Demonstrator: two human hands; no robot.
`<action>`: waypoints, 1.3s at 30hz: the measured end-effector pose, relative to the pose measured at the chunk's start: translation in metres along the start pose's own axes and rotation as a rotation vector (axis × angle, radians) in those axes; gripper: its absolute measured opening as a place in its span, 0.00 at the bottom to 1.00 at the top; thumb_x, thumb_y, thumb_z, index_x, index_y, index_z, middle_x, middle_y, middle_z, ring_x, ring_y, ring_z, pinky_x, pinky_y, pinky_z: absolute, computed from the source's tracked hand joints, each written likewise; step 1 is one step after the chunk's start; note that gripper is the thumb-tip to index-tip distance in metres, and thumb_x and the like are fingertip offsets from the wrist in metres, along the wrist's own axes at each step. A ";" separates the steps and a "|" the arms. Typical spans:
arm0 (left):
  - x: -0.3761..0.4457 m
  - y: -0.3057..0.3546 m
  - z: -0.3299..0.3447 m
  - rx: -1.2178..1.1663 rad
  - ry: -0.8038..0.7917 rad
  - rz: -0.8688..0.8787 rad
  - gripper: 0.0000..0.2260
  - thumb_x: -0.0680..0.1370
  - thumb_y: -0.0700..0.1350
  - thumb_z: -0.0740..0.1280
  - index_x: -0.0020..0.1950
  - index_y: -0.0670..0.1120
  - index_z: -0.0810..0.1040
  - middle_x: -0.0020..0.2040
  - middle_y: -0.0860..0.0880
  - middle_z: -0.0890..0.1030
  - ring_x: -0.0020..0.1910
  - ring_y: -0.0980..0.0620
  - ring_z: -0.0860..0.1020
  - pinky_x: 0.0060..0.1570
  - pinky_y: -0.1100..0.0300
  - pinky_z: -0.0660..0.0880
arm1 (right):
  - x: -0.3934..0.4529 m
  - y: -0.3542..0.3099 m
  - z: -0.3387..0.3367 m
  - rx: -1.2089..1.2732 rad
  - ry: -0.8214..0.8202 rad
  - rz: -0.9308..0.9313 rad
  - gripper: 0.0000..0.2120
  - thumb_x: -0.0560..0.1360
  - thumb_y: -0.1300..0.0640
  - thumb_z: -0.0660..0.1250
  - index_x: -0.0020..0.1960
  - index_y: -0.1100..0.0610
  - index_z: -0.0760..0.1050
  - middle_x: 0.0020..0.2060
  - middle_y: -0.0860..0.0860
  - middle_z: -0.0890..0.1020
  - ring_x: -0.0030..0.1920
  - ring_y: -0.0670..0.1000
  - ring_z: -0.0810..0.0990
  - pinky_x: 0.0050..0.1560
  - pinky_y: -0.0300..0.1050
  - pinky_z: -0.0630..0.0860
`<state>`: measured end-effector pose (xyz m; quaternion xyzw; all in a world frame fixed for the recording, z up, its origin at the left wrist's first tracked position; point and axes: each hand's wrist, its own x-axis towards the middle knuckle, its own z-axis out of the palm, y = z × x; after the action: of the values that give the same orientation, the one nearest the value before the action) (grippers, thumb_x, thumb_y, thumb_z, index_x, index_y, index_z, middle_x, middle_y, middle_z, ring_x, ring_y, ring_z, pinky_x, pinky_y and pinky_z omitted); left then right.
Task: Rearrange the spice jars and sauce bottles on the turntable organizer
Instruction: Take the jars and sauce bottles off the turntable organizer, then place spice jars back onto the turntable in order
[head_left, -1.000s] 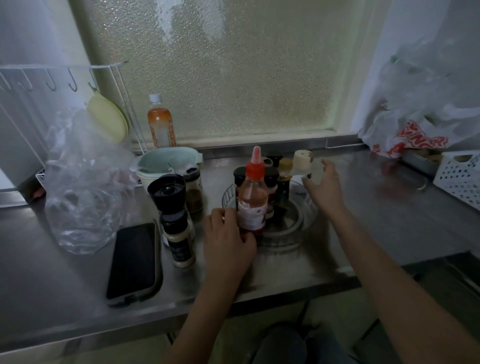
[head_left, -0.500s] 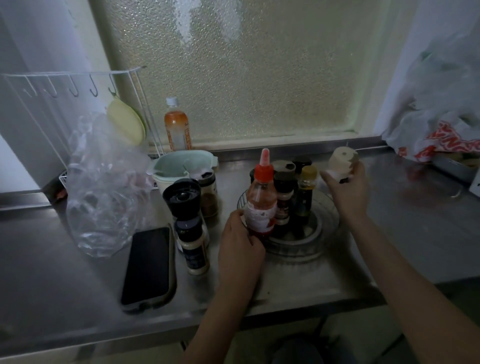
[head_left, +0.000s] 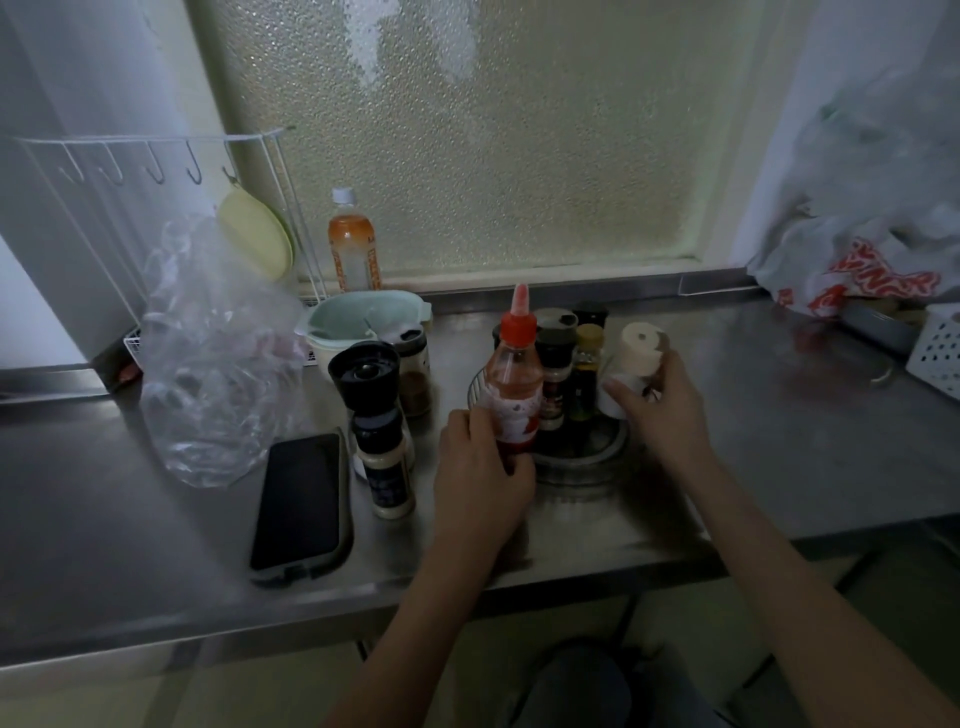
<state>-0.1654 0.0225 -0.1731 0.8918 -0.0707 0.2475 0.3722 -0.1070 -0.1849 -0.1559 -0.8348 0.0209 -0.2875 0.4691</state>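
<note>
While both hands work at the turntable, the scene reads as follows:

Left hand (head_left: 480, 470): fingers curled round the lower body of the red-capped sauce bottle (head_left: 514, 387), gripping it at the near-left rim of the turntable.
Right hand (head_left: 660, 402): fingers wrapped round the white-lidded jar (head_left: 636, 364), which tilts with its lid towards the camera, at the right side of the turntable.
Turntable (head_left: 587, 460): clear and round, on the steel worktop (head_left: 779, 431) in front of the frosted window.
Spice jars on turntable (head_left: 558, 364): several dark-lidded jars standing upright in a tight group between the sauce bottle and the white-lidded jar; labels too dim to read.
Black grinder (head_left: 376, 415): upright on the worktop, left of the turntable, with a brown spice jar (head_left: 413, 374) just behind it.
Phone (head_left: 301, 501): lying flat, screen dark, left of the grinder.
Clear plastic bag (head_left: 218, 353): crumpled, at the far left.
Orange drink bottle (head_left: 352, 247): upright by the window.
Mint bowl (head_left: 363, 322): behind the grinder.
</note>
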 end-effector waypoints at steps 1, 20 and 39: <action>0.000 0.000 0.001 0.003 -0.011 0.003 0.15 0.71 0.46 0.66 0.54 0.43 0.68 0.53 0.46 0.70 0.51 0.46 0.71 0.42 0.58 0.66 | 0.001 0.001 0.001 -0.009 -0.014 0.019 0.25 0.70 0.52 0.72 0.62 0.59 0.68 0.57 0.56 0.78 0.51 0.50 0.75 0.47 0.42 0.69; -0.022 -0.006 -0.038 -0.050 0.773 -0.065 0.26 0.67 0.44 0.75 0.57 0.35 0.68 0.53 0.32 0.70 0.53 0.36 0.70 0.53 0.44 0.71 | -0.082 -0.005 -0.026 -0.344 -0.010 -0.219 0.08 0.77 0.53 0.61 0.52 0.57 0.71 0.47 0.54 0.78 0.49 0.53 0.75 0.45 0.44 0.71; 0.029 0.044 -0.023 -0.574 0.067 0.024 0.18 0.73 0.41 0.72 0.58 0.51 0.69 0.50 0.54 0.79 0.50 0.56 0.78 0.48 0.63 0.76 | -0.121 -0.020 0.001 -0.408 -0.033 -0.422 0.13 0.75 0.52 0.61 0.56 0.57 0.76 0.54 0.55 0.80 0.52 0.54 0.76 0.52 0.40 0.71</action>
<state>-0.1627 0.0093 -0.1175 0.7405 -0.1358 0.2511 0.6084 -0.2121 -0.1365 -0.1958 -0.9024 -0.1032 -0.3548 0.2216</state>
